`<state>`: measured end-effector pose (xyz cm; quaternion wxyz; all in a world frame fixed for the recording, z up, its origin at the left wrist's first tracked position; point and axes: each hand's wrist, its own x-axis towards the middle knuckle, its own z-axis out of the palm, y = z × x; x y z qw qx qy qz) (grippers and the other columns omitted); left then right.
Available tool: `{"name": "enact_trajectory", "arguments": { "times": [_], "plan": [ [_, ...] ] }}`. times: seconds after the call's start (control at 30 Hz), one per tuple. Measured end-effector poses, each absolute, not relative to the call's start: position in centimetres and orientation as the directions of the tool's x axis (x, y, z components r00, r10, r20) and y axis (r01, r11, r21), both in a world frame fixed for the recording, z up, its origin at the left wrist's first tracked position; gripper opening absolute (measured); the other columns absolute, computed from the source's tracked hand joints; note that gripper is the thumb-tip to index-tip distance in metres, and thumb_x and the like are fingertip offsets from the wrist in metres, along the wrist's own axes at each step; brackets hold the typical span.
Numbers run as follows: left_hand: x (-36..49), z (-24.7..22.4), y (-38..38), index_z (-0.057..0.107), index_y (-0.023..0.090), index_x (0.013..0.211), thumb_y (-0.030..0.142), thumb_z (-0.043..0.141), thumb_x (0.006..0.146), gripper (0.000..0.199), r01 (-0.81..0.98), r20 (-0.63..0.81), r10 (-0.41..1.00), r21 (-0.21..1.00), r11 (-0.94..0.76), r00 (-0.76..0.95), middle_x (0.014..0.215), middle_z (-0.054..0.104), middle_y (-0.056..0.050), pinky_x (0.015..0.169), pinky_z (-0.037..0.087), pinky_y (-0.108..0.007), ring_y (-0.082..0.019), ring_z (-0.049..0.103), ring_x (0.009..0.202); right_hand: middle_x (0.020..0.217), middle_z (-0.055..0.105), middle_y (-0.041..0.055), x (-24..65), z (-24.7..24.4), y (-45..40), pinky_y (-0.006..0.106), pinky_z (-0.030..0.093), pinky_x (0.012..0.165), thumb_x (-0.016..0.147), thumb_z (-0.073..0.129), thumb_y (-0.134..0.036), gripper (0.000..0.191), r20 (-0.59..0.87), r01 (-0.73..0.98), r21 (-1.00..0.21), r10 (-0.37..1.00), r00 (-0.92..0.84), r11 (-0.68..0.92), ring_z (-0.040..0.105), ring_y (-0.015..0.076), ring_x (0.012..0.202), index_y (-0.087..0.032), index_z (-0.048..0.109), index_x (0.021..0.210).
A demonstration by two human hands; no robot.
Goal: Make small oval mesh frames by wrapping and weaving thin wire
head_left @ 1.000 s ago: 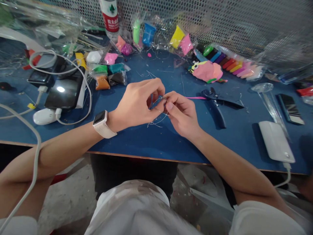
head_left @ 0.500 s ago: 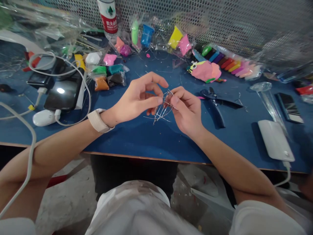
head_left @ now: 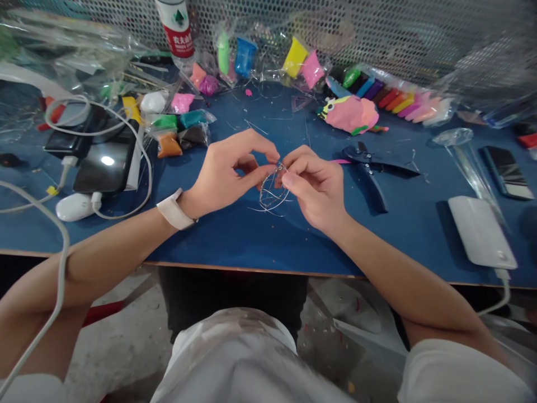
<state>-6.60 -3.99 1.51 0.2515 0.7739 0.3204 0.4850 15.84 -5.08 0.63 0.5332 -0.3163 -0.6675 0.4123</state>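
Note:
A small frame of thin silvery wire (head_left: 273, 193) hangs between my hands above the blue table, rounded in outline with crossing wires and loose ends at its lower side. My right hand (head_left: 316, 184) is closed on its upper right part, thumb against the fingers. From the left, my left hand (head_left: 230, 168) pinches at the wire's top with thumb and index finger, the other fingers curled behind. Dark blue pliers (head_left: 369, 173) lie to the right of my right hand. A pink clay figure (head_left: 351, 113) with a yellow and green head sits farther back.
Bagged clay (head_left: 170, 133), a black phone (head_left: 104, 162) and white cables lie left. A water bottle (head_left: 178, 33) stands at the back before a perforated panel (head_left: 377, 33). Colored clay sticks (head_left: 392, 98) lie back right; a white power bank (head_left: 481, 232) is near the right edge.
My left thumb and index finger have come together at the top of the wire frame. The frame has turned and now shows a rounder outline. The camera view has shifted slightly.

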Motion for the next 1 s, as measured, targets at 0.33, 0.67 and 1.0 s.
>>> {"name": "enact_trajectory", "arguments": {
  "times": [0.33,0.67,1.0],
  "plan": [
    [-6.4,1.0,-3.7,0.068,0.026,0.126,0.048,0.063,0.121,0.023,0.195,0.532,0.776,0.767,-0.611,0.338,0.108,0.083,-0.005,0.058,0.061,-0.024,-0.011,0.076,0.067,0.098,0.070,0.0028,15.9,0.2,-4.4,0.042,0.061,0.083,0.099,0.093,-0.067,0.043,0.369,-0.102,-0.929,0.898,-0.240,0.355,0.066,0.0212,0.088,-0.029,0.080,0.082],
    [-5.7,1.3,-3.4,0.072,0.019,0.098,0.029,0.079,0.107,0.015,0.040,0.286,0.860,0.942,-0.333,0.424,0.081,0.078,-0.003,0.058,0.068,-0.025,-0.014,0.079,0.065,0.102,0.073,0.0025,16.3,0.4,-3.2,0.039,0.062,0.086,0.091,0.097,-0.072,0.050,0.302,-0.097,-0.953,0.939,-0.168,0.289,0.068,0.0196,0.092,-0.028,0.077,0.079],
    [-7.1,0.2,-2.1,0.075,0.021,0.104,0.021,0.080,0.098,0.008,0.538,0.438,0.828,0.629,-0.561,0.350,0.088,0.083,-0.005,0.060,0.056,-0.030,-0.016,0.072,0.067,0.086,0.067,-0.0009,18.7,1.1,-0.1,0.032,0.055,0.063,0.093,0.089,-0.082,0.061,0.268,-0.180,-0.947,0.963,0.020,0.267,0.067,0.0157,0.075,-0.028,0.063,0.083]
  ]
}}
